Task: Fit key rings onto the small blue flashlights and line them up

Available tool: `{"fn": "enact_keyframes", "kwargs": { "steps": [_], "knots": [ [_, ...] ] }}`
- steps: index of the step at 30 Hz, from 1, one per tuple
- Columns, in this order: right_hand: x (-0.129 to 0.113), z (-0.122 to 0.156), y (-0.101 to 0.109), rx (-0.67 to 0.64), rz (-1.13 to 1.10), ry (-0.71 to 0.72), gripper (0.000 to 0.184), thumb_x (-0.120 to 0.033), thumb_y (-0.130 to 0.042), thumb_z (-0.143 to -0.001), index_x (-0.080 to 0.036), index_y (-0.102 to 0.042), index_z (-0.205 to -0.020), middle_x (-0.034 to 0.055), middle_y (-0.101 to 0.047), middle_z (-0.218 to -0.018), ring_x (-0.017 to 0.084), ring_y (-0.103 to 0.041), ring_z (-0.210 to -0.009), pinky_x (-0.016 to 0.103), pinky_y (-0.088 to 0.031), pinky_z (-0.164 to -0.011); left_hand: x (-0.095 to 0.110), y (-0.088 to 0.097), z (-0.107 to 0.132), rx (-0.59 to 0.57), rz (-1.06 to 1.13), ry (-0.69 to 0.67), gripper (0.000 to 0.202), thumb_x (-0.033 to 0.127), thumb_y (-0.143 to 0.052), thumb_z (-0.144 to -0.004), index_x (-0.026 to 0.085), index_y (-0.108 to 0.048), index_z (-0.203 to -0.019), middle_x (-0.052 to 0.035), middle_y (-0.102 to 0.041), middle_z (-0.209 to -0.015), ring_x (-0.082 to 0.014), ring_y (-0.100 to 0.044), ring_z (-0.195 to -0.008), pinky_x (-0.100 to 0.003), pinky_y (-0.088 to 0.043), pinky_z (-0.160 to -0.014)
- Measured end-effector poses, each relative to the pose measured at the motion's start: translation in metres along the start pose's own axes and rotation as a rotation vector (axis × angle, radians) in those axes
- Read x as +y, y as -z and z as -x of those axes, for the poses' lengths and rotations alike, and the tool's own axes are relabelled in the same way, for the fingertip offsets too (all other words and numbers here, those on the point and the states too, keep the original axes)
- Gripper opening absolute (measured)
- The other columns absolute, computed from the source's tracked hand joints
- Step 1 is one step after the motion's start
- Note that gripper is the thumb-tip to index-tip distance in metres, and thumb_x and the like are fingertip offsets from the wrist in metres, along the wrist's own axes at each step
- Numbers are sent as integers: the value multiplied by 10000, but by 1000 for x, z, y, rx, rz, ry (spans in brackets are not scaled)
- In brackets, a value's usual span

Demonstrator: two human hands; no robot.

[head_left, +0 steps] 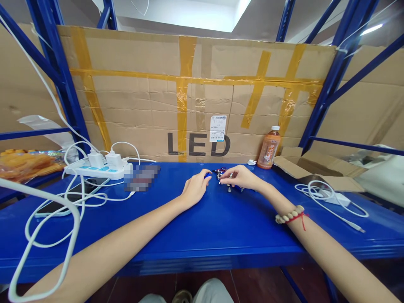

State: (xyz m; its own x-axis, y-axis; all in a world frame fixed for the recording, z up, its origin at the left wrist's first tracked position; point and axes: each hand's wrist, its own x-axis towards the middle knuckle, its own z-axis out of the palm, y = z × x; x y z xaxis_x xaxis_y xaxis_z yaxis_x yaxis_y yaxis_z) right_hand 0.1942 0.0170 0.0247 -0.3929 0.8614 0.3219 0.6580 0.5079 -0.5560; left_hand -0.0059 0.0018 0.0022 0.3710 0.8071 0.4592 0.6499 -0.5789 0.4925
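Taking the middle of the blue counter as the clock's centre, an orange plastic bundle sits at the far left, between nine and ten o'clock. A phone lies at nine, under loops of white cable. Just beyond it, towards ten, is a white power strip with two chargers plugged in. A blurred patch hides something at ten.

At twelve, the left hand rests with its thumb and fingers curled close together beside a small blue piece; I cannot tell whether its grip has hold of it. The small shiny metal parts lie on the counter at one o'clock. Above them the right hand has thumb and fingertips nearly meeting; what its grip holds, if anything, I cannot tell. A beaded bracelet circles that wrist.

Between one and two stands an orange drink bottle, with an open cardboard box beside it towards three, and a coiled white cord at three
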Motion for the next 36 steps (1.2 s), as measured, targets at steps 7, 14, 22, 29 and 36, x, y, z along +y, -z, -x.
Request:
{"fn": "enact_keyframes", "kwargs": {
  "steps": [7,14,22,29,36],
  "knots": [
    [4,3,4,-269,-54,-168,403,-419,-731,-498,-120,-698,-766,39,-646,-617,110,-546,-480,223,-471,-439,2,1,1,-11,-8,0,256,316,-315,-881,266,-488,-1063,26,-612,-777,-142,-585,-774,-239,-411,-701],
    [3,3,-2,-280,-191,-169,413,-408,-738,-479,-125,-697,-778,57,-659,-689,136,-579,-587,238,-505,-496,2,0,2,2,-26,-9,251,333,-303,-888,271,-476,-1059,28,-606,-761,-144,-584,-788,-244,-412,-706],
    [6,0,-11,-247,-98,-89,384,-450,-693,-543,-121,-668,-739,46,-624,-638,127,-533,-545,218,-431,-405,5,3,5,-6,-59,-35,249,310,-311,-890,252,-475,-1068,4,-627,-872,-150,-585,-844,-254,-422,-744],
    [4,-3,-19,-127,-28,1,303,-422,-697,-571,-157,-556,-619,6,-594,-546,124,-552,-492,236,-427,-481,4,4,5,-8,-81,-30,244,304,-313,-891,259,-473,-1070,1,-632,-934,-154,-587,-881,-269,-428,-775],
    [-1,-2,-18,-141,-28,28,322,-437,-676,-604,-176,-493,-646,-14,-586,-554,108,-532,-464,224,-408,-471,5,2,4,-26,-158,-69,263,319,-301,-894,257,-469,-1087,-13,-612,-1038,-174,-561,-972,-302,-428,-814]
  ]
}}
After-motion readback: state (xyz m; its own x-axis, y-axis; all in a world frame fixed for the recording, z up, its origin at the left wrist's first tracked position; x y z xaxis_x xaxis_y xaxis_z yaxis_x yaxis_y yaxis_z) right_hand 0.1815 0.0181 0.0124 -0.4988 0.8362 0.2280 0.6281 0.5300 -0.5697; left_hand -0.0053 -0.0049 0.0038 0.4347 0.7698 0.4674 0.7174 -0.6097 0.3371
